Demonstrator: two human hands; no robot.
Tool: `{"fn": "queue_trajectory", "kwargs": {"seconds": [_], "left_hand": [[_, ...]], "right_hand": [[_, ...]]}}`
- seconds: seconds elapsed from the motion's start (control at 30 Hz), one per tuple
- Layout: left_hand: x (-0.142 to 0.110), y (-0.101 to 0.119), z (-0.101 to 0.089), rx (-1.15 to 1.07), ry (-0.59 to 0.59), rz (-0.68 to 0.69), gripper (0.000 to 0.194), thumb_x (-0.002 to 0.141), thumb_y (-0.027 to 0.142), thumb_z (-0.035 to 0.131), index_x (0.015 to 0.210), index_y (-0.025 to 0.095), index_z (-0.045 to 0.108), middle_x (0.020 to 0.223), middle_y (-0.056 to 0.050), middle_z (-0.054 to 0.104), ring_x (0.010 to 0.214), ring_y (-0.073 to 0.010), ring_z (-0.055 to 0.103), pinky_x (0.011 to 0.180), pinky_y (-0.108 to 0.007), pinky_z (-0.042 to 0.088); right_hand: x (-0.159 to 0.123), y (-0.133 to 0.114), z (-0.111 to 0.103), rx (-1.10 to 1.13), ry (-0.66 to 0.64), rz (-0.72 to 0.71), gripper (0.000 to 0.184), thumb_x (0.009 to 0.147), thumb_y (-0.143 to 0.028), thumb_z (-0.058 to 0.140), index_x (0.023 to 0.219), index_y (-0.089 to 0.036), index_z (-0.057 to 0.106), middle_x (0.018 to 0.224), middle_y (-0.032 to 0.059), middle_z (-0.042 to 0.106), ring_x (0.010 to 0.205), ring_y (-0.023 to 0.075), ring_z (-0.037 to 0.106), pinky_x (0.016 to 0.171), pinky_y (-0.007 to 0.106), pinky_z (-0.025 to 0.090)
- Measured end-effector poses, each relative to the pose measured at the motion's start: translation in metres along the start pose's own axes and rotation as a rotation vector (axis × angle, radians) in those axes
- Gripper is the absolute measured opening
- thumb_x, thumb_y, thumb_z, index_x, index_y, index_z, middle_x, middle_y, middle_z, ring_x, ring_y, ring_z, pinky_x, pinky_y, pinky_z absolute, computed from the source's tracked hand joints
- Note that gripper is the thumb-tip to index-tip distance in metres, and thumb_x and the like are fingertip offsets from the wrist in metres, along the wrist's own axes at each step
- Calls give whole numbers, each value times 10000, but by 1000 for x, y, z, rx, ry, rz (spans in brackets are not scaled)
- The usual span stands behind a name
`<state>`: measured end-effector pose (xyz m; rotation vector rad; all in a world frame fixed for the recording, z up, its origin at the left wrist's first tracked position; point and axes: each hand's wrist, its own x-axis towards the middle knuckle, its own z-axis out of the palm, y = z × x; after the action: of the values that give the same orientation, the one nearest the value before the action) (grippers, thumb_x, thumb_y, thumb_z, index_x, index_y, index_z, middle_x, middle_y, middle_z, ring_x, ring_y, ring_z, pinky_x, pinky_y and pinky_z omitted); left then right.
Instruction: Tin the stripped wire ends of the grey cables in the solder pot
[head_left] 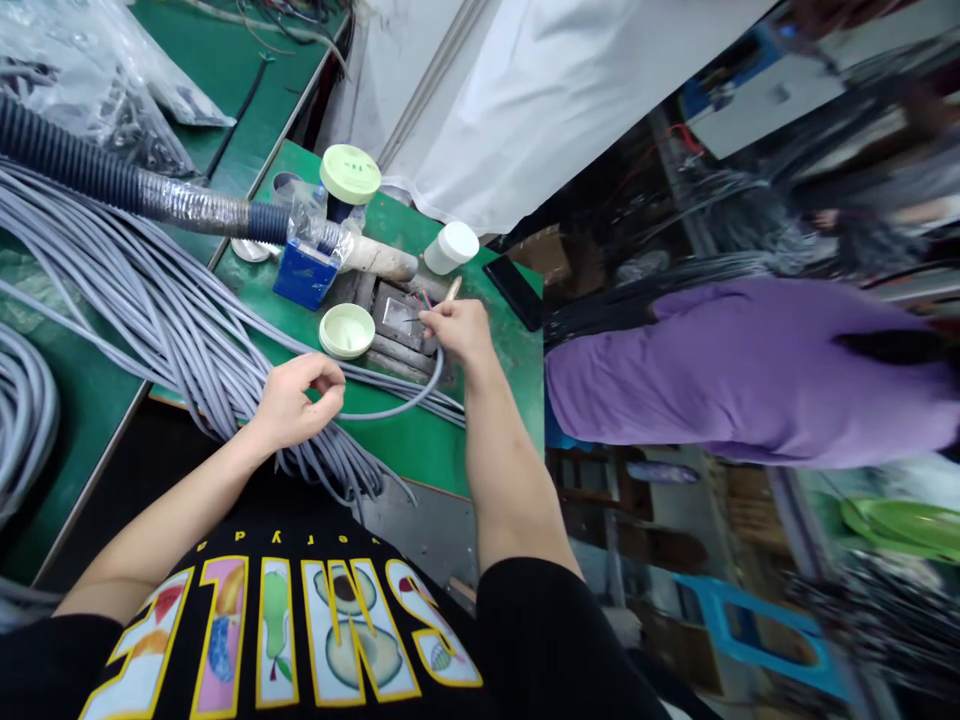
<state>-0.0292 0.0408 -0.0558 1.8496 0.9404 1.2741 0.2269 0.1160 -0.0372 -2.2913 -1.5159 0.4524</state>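
Note:
My left hand (296,400) pinches a single grey cable (390,408) where it leaves a thick bundle of grey cables (150,310) lying across the green bench (405,440). My right hand (459,328) holds the stripped end of that cable, with thin coloured wires showing, over a small grey metal tray (394,318). A thin wooden stick (453,290) pokes up beside my right fingers. The cable curves in a loop between both hands.
A corrugated blue hose (90,170) with foil wrap ends above a blue box (304,272). Pale green lids (346,330) (350,173), a white jar (450,247) and a black phone (514,292) stand near the tray. A person in a purple top (735,370) is on the right.

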Motion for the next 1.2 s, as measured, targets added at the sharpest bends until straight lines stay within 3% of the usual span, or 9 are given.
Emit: {"fn": "queue_trajectory", "kwargs": {"seconds": [0.47, 0.6, 0.73, 0.83, 1.0, 1.1, 1.2], "left_hand": [[1, 1, 0, 2, -7, 0, 99, 724, 129, 518, 649, 188, 544, 613, 20, 604, 553, -100, 543, 562, -214, 448], [2, 1, -1, -13, 9, 19, 107, 718, 105, 527, 647, 177, 561, 607, 22, 599, 553, -93, 539, 559, -207, 438], [4, 3, -1, -92, 28, -10, 95, 728, 127, 581, 652, 167, 620, 614, 14, 619, 570, -91, 537, 578, -212, 436], [7, 9, 5, -272, 63, -149, 33, 715, 187, 675, 696, 162, 685, 637, 0, 651, 584, -97, 542, 591, -223, 443], [13, 31, 36, -907, 38, -491, 302, 592, 317, 837, 822, 161, 719, 743, -27, 713, 673, -124, 634, 597, -220, 469], [15, 43, 55, -1121, 88, -557, 346, 540, 352, 872, 785, 167, 710, 652, 14, 673, 583, -82, 589, 544, -192, 439], [16, 49, 62, -1167, 171, -551, 342, 527, 384, 878, 716, 165, 696, 571, 45, 613, 499, -57, 523, 514, -195, 420]], "right_hand": [[4, 3, 5, 8, -42, 42, 250, 674, -246, 607, 433, -190, 574, 378, -31, 482, 481, 129, 466, 564, 257, 358], [-16, -4, -10, 174, -30, -37, 234, 684, -269, 600, 469, -177, 586, 415, -24, 529, 448, 106, 426, 511, 246, 324], [-56, -14, -28, 468, 2, -219, 226, 710, -308, 620, 529, -173, 616, 485, -9, 605, 446, 93, 437, 487, 229, 330], [-90, -24, -33, 632, 73, -304, 249, 733, -320, 644, 530, -179, 620, 488, -10, 614, 460, 94, 468, 494, 225, 367], [-129, -42, -29, 837, 55, -296, 227, 740, -340, 674, 577, -185, 638, 492, -20, 623, 449, 93, 505, 473, 220, 414], [-138, -48, -26, 889, 2, -299, 243, 740, -352, 686, 577, -181, 631, 483, -24, 612, 448, 92, 525, 464, 216, 429], [-144, -48, -24, 932, -31, -296, 217, 753, -358, 686, 644, -176, 645, 499, -26, 620, 453, 88, 532, 461, 210, 430]]}}
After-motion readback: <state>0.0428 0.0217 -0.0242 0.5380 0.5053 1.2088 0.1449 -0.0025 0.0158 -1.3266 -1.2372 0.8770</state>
